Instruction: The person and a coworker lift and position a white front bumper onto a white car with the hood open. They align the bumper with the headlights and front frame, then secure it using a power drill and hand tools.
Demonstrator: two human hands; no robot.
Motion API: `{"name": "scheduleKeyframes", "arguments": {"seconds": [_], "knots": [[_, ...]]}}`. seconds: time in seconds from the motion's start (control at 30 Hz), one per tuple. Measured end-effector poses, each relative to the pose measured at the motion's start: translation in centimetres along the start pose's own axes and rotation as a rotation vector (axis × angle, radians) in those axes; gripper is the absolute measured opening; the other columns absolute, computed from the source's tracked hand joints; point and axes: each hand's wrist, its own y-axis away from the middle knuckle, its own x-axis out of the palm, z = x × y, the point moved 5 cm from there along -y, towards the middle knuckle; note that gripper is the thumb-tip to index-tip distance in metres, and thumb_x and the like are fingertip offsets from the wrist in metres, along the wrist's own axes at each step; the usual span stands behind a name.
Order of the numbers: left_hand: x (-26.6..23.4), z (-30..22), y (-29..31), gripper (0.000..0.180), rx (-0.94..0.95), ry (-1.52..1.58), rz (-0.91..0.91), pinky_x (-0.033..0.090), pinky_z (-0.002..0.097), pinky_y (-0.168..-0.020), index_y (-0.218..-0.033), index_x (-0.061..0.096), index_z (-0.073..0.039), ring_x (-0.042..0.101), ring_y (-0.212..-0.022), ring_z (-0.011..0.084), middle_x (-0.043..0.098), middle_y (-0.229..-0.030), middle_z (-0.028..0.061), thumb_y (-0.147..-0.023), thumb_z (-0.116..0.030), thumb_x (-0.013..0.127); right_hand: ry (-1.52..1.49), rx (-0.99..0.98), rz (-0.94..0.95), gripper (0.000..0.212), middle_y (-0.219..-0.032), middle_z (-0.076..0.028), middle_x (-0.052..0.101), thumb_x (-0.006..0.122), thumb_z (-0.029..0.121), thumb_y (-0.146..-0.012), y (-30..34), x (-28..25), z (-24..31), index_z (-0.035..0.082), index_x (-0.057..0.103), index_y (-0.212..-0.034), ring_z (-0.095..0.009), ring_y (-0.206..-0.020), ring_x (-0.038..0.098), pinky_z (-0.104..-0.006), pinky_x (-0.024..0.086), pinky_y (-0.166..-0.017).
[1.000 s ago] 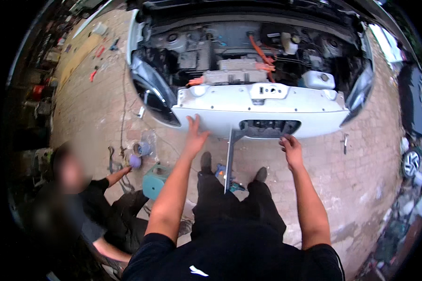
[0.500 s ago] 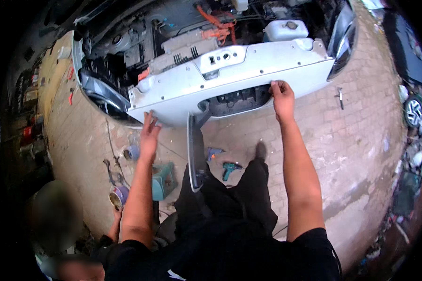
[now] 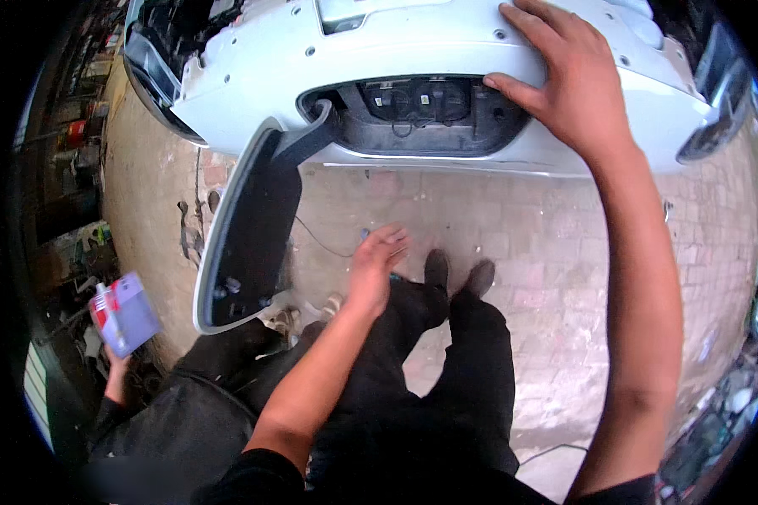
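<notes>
A white car bumper (image 3: 446, 42) fills the top of the view, with a dark opening (image 3: 413, 109) in its middle showing connectors and wires. My right hand (image 3: 564, 93) lies spread on the bumper's right part, thumb hooked at the opening's upper edge, holding it. My left hand (image 3: 377, 265) hangs free in the middle above my legs, fingers loosely apart and holding nothing. A long white-rimmed cover with a dark inner side (image 3: 248, 236) dangles from the opening's left end, just left of my left hand.
My black shoes (image 3: 459, 273) stand on the brick paving (image 3: 547, 252). At lower left another person in dark clothes holds up a purple and red box (image 3: 126, 311) in one hand (image 3: 114, 366). Tools and clutter line the left and right rims.
My left hand has let go of the bumper and dropped in front of my legs. The bumper is now much closer and higher in view. My right hand stays on it.
</notes>
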Motion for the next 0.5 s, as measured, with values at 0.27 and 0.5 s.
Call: {"name": "scheduleKeyframes", "arguments": {"seconds": [0.27,0.5], "knots": [[5.0,-2.3,-11.2,0.078,0.715,-0.059,-0.616,0.008,0.0423,-0.127,-0.160,0.014,0.007,0.014,-0.156,0.0354,0.014,-0.167,0.0263,-0.106,-0.041,0.045,0.090,-0.248,0.055,0.065,-0.134,-0.020,0.062,0.086,0.023,-0.071,0.5,0.9,2.7,0.003,0.063,-0.129,-0.037,-0.123,0.060,-0.0437,0.049,-0.106],[4.3,-6.8,-13.1,0.080,1.289,-0.105,-0.892,0.003,0.0468,-0.127,-0.159,0.012,0.010,0.005,-0.157,0.0383,0.008,-0.167,0.0302,-0.105,-0.041,0.041,0.162,-0.434,-0.004,0.059,-0.139,-0.016,0.060,0.081,0.021,-0.083,1.7,2.2,1.8,0.007,0.060,-0.137,-0.032,-0.129,0.058,-0.0399,0.045,-0.113]]}}
